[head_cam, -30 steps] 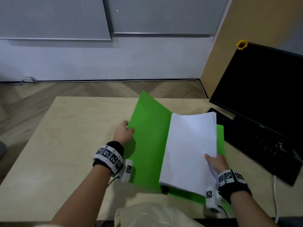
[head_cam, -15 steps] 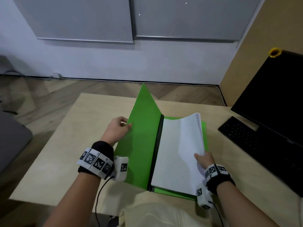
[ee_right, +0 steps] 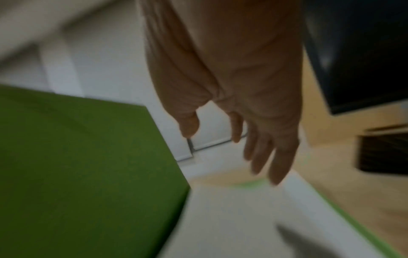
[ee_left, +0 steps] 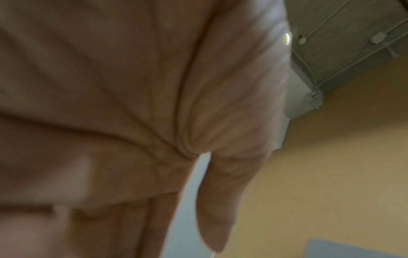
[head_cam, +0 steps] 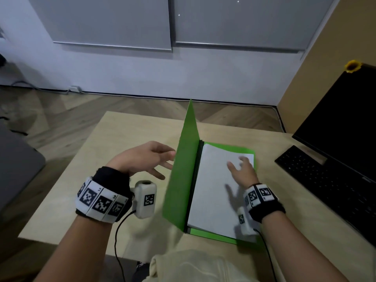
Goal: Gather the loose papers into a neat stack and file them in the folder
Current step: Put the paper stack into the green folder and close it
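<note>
A green folder [head_cam: 183, 169] lies on the wooden table, its front cover standing almost upright on the black spine. The white paper stack [head_cam: 213, 190] lies flat on the folder's back half. My left hand [head_cam: 150, 159] is open just left of the raised cover, fingers stretched toward its outer face. My right hand [head_cam: 242, 169] hovers open over the papers, fingers spread, casting a shadow on them. In the right wrist view the cover [ee_right: 77, 165], the papers [ee_right: 243, 218] and my spread right hand [ee_right: 253, 139] show blurred. The left wrist view holds only my left hand's [ee_left: 176, 157] palm and straight fingers.
A black keyboard [head_cam: 325, 186] and a dark monitor [head_cam: 350, 123] stand at the table's right. The table [head_cam: 122, 139] has its near edge by my body. A grey object [head_cam: 16, 169] sits off the table to the left.
The cover has swung up from leaning left to nearly upright. My left hand has let go of its edge. My right hand has released the papers, which now lie flat, and lifted above them.
</note>
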`<state>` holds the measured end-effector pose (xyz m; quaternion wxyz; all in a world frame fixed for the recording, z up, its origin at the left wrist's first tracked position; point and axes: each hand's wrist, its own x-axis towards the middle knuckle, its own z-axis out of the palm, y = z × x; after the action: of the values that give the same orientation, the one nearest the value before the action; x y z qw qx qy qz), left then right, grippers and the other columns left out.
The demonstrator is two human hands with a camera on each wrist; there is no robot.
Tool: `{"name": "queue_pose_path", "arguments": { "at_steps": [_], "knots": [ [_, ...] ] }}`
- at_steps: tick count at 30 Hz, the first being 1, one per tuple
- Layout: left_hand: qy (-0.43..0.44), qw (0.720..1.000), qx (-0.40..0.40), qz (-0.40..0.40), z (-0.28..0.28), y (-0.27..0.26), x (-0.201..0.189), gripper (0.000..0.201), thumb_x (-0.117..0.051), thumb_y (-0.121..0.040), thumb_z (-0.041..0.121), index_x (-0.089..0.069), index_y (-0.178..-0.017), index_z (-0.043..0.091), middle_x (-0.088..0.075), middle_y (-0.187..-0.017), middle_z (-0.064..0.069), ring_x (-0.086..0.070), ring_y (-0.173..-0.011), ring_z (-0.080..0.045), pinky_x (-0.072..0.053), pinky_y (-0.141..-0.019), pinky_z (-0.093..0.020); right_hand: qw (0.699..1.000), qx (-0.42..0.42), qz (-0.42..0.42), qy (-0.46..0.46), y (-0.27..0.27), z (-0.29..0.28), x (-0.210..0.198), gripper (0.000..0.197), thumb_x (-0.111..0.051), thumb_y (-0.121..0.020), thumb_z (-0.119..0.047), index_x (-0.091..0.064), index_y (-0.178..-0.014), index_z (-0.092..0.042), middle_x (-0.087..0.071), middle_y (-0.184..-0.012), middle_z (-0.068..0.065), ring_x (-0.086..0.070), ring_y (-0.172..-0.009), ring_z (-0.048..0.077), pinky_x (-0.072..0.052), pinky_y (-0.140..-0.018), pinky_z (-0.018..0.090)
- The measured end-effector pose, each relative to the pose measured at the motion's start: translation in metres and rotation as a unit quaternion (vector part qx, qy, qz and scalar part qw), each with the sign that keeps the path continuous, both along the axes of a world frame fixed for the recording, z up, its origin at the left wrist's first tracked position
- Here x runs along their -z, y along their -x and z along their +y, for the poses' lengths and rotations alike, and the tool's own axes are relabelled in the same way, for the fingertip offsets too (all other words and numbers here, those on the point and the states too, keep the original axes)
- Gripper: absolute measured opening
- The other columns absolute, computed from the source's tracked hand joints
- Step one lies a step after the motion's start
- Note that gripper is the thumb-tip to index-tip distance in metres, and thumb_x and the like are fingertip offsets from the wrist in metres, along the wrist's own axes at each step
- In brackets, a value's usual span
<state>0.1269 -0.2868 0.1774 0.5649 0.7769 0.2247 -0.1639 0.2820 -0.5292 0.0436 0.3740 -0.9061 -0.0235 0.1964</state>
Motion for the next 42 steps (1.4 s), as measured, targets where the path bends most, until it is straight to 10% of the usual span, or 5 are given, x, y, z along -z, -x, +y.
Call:
{"name": "queue_pose_path", "arguments": {
  "at_steps": [7, 17, 27, 35, 42],
  "knots": [
    [0.096, 0.993, 0.071, -0.006, -0.042, -0.006, 0.013, 0.037, -0.045, -0.100, 0.025, -0.052, -0.136, 0.019, -0.062, -0.132, 0.003, -0.063, -0.117, -0.022, -0.056, -0.091, -0.043, 0.974, -0.139, 0.065, -0.169, 0.038, 0.048, -0.087, 0.079, -0.056, -0.076, -0.063, -0.028, -0.142, -0.030, -0.054, -0.125, 0.001, -0.061, -0.110, 0.022, -0.057, -0.085, 0.042],
    [0.010, 0.990, -0.022, 0.141, -0.056, -0.043, 0.134, 0.049, -0.052, -0.097, 0.021, -0.042, -0.142, 0.007, -0.047, -0.144, -0.013, -0.049, -0.122, -0.025, -0.044, -0.107, -0.043, 0.986, 0.010, 0.139, -0.087, 0.018, -0.083, -0.035, 0.056, -0.053, -0.086, 0.010, -0.042, -0.135, -0.012, -0.063, -0.103, 0.008, -0.062, -0.083, 0.018, -0.052, -0.067, 0.029],
    [0.012, 0.987, -0.063, 0.149, -0.090, -0.053, 0.183, 0.059, -0.057, -0.094, 0.022, -0.034, -0.143, -0.001, -0.046, -0.141, -0.020, -0.050, -0.114, -0.030, -0.047, -0.101, -0.043, 0.969, 0.111, 0.196, 0.096, 0.020, -0.118, 0.072, 0.031, -0.059, -0.082, -0.011, -0.063, -0.105, 0.009, -0.065, -0.100, 0.020, -0.061, -0.089, 0.030, -0.052, -0.082, 0.037],
    [0.055, 0.982, -0.115, 0.138, -0.071, -0.051, 0.187, 0.053, -0.055, -0.095, 0.014, -0.039, -0.144, 0.003, -0.051, -0.133, -0.016, -0.050, -0.106, -0.026, -0.047, -0.094, -0.038, 0.957, 0.143, 0.231, 0.102, 0.015, -0.072, 0.076, 0.048, -0.053, -0.083, -0.008, -0.046, -0.128, 0.010, -0.056, -0.125, 0.025, -0.055, -0.117, 0.038, -0.047, -0.082, 0.036],
    [0.015, 0.976, -0.188, 0.104, -0.002, -0.038, 0.173, 0.039, -0.051, -0.096, 0.004, -0.049, -0.133, -0.008, -0.053, -0.107, -0.014, -0.050, -0.096, -0.024, -0.040, -0.079, -0.030, 0.970, 0.060, 0.229, 0.057, 0.009, -0.001, 0.077, 0.024, -0.060, -0.079, -0.015, -0.063, -0.101, -0.005, -0.059, -0.099, 0.011, -0.055, -0.088, 0.023, -0.052, -0.090, 0.035]
  ]
}}
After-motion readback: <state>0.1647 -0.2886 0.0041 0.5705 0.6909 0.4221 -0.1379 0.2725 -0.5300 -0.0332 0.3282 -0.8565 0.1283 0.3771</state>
